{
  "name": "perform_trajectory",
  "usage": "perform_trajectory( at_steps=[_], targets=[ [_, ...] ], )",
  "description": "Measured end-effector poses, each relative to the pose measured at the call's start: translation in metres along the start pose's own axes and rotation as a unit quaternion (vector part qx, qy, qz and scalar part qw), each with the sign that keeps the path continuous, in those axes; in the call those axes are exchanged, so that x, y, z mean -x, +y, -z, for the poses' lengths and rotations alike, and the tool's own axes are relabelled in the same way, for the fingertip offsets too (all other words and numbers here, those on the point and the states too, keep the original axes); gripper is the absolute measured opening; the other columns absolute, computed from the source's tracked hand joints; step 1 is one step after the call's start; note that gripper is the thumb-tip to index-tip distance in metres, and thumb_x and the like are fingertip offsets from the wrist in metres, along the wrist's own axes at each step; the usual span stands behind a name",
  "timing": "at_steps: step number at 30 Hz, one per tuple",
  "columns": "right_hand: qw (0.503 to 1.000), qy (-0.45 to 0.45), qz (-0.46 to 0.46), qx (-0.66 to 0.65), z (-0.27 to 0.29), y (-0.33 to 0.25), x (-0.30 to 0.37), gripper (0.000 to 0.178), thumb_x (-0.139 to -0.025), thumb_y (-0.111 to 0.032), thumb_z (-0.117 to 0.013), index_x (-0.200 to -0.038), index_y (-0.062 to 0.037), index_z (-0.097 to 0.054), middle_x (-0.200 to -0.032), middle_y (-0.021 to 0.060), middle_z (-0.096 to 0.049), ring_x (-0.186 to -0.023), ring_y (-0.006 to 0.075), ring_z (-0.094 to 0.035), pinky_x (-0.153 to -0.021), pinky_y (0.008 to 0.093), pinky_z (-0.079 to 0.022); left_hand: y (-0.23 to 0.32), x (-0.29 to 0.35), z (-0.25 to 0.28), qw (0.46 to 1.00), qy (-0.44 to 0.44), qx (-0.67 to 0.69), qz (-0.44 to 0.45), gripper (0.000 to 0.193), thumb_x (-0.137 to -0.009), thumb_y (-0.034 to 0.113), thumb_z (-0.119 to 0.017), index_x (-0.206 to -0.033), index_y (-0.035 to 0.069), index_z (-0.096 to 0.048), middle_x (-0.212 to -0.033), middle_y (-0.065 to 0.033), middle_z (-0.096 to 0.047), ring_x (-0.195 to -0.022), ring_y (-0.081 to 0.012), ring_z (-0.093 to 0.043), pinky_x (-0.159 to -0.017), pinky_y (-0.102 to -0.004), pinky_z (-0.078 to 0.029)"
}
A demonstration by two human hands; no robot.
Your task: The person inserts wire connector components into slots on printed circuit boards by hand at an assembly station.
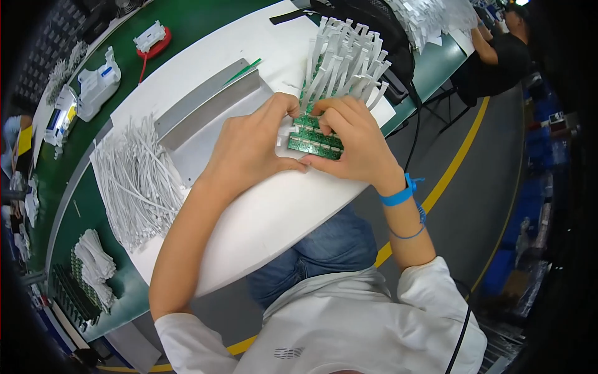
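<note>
A green circuit board panel (316, 148) with rows of small white connectors is between my hands on the white tabletop. My left hand (249, 142) is closed at its left edge, thumb low and fingers bent above, beside a short piece of white flat cable (285, 132). My right hand (354, 138) curls round the right side, its thumb near the lower edge and its fingers bent over the connectors. Many white flat cables (342, 62) stand up from the far part of the boards. The exact fingertip contact is partly hidden.
A grey metal tray (180, 118) lies beyond my left hand, with a pile of loose white flat cables (134, 181) left of it. A black bag (380, 31) sits at the back right. Bundled cables and boards (93, 268) lie at lower left. Another person (498, 56) works at far right.
</note>
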State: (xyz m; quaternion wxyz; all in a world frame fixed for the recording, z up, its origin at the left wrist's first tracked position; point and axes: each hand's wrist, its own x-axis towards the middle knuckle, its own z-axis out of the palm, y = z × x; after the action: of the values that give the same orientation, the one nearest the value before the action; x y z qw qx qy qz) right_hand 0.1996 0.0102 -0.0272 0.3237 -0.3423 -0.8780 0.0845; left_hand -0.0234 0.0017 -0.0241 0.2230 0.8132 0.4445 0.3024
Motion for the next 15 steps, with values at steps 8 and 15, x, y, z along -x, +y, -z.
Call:
perform_trajectory(
  at_steps=[8,15],
  targets=[
    [0.999,-0.017,0.034,0.0,0.001,0.037,-0.003,0.041,-0.069,-0.028,-0.084,-0.083,-0.0085,-0.051,-0.117,0.0089,-0.062,-0.099,0.0295,-0.055,-0.082,0.0394,-0.042,-0.018,-0.031,-0.011,0.999,-0.006,0.024,-0.026,0.069,-0.056,0.028,-0.095,-0.105,0.009,-0.052,-0.102,-0.0053,-0.067,-0.082,-0.0289,-0.066,-0.074,-0.0359,-0.055],
    [0.999,-0.011,0.036,-0.007,-0.009,0.059,-0.013,0.039,-0.065,-0.021,-0.085,-0.08,-0.0083,-0.051,-0.12,0.0124,-0.063,-0.106,0.0328,-0.054,-0.091,0.0413,-0.045,-0.035,-0.051,-0.018,0.998,0.012,0.034,-0.043,0.064,-0.058,0.026,-0.093,-0.107,0.011,-0.054,-0.094,-0.0023,-0.065,-0.08,-0.0289,-0.066,-0.069,-0.0356,-0.052]
  ],
)
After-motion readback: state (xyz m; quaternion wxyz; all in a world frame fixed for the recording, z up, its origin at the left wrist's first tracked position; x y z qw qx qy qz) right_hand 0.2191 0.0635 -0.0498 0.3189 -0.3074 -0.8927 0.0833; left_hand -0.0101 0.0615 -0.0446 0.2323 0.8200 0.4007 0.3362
